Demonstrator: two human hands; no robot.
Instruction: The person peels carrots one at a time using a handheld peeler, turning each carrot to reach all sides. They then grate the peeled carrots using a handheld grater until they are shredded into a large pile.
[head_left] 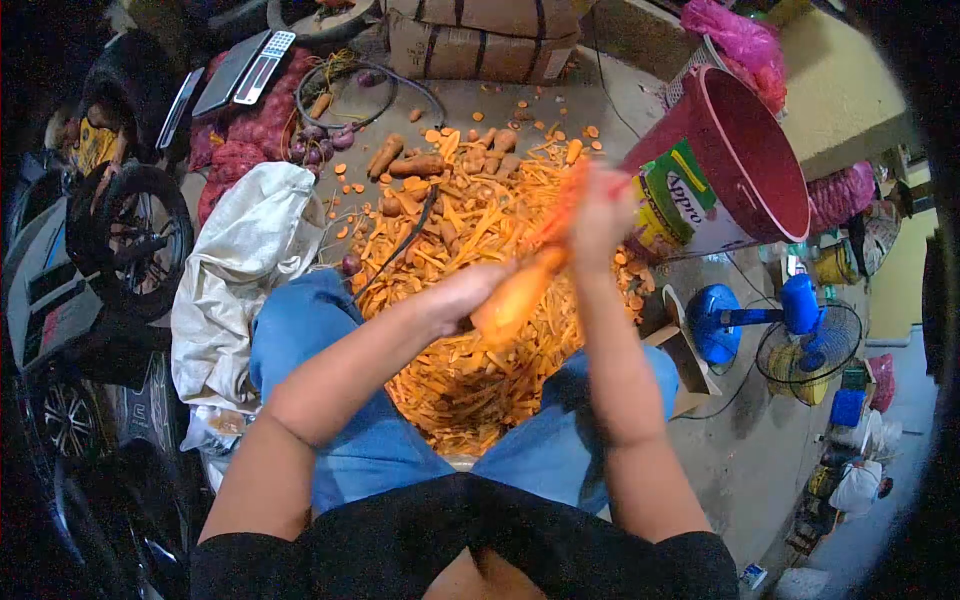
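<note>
My left hand (470, 296) is closed around a peeled, bright orange carrot (512, 308), its thick end pointing down toward my lap. Just right of it, my right hand (606, 215) is smeared by motion, with its fingers wrapped round what looks like a red peeler (617, 184). A blurred orange-red streak (568, 210) runs beside that hand, too smeared to make out. Below both hands, a large heap of carrot peelings (440, 350) spreads between my knees. Several unpeeled carrots (418, 165) lie along its far edge, among cut carrot ends.
A tilted maroon bucket (715, 150) stands close on the right. To the left are a white sack (245, 270), red net bags of onions (270, 110) and a scale (262, 68). A blue fan (714, 325) lies at right; boxes (480, 50) stand at the back.
</note>
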